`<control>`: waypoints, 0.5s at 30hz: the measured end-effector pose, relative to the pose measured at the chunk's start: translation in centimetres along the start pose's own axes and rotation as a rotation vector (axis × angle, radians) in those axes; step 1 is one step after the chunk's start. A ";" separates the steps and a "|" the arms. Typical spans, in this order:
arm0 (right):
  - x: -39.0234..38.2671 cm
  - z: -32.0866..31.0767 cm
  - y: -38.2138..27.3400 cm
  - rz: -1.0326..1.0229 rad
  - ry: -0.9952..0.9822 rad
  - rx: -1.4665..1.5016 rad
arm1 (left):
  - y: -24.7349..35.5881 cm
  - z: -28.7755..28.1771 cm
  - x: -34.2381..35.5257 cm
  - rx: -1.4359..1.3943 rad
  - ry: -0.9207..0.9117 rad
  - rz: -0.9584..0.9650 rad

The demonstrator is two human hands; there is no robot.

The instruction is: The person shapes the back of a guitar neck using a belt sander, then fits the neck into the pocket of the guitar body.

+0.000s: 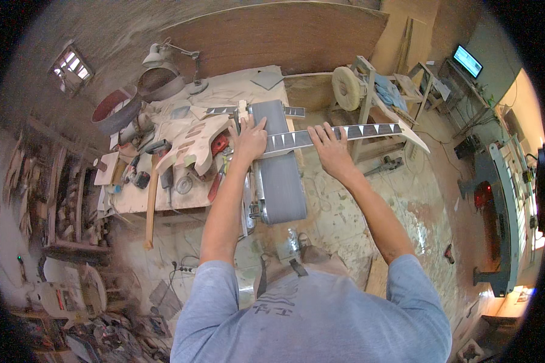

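Along the right edge of your workbench (127,202), the belt sander (284,187) reaches out past the front edge, and the guitar neck (369,131) lies across the belt, inlays facing up, heel end to the left, headstock (413,137) well out past the belt's right edge. Your right hand (332,151) is closed over the neck beyond that edge; your left hand (250,139) bears on the heel end, fingers stretched apart, though with its thumb hidden I can't tell whether it grips underneath. The step in hand looks like sanding the back of the neck; the next move likely calls for even pressure from both hands, fingertips kept off the belt. For room, the floor (327,199) opens beyond the belt's right edge, but the buffing wheel (348,88) stands on that side, so mind the headstock if you swing it. Leftward looks tighter: the guitar body (184,151) lies near the belt's left edge, a fretted strip (295,112) shows either side of its far end, and a red-handled tool (215,187) sits beside your left forearm
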State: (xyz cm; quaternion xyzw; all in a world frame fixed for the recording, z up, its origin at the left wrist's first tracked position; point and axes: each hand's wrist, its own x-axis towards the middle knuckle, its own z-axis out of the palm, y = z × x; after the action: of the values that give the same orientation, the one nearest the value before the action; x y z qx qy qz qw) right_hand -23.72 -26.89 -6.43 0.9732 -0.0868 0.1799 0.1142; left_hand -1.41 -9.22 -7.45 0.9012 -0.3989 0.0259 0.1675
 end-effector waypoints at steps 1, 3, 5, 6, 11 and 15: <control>-0.1 0.0 0.2 0.002 -0.003 -0.001 | 0.3 0.0 0.1 0.017 -0.027 -0.001; -0.3 0.0 1.0 0.000 -0.018 -0.009 | 1.1 -0.2 0.3 0.051 -0.074 -0.007; -0.4 0.3 1.7 -0.005 -0.021 -0.017 | 1.6 -0.1 0.4 0.066 -0.079 -0.006; -0.3 0.5 2.0 -0.008 -0.017 -0.021 | 1.8 -0.1 0.5 0.074 -0.080 -0.007; 0.1 0.6 2.4 -0.026 -0.019 0.014 | 1.7 0.5 0.2 0.023 -0.039 -0.022; 0.6 -0.3 1.1 -0.039 -0.057 0.032 | 0.4 0.2 -0.5 0.020 -0.016 -0.028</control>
State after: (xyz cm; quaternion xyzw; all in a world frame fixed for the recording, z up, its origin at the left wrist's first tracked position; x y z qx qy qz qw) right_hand -23.49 -27.94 -5.69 0.9811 -0.0680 0.1513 0.0996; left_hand -2.08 -9.16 -7.64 0.9084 -0.3875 0.0204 0.1558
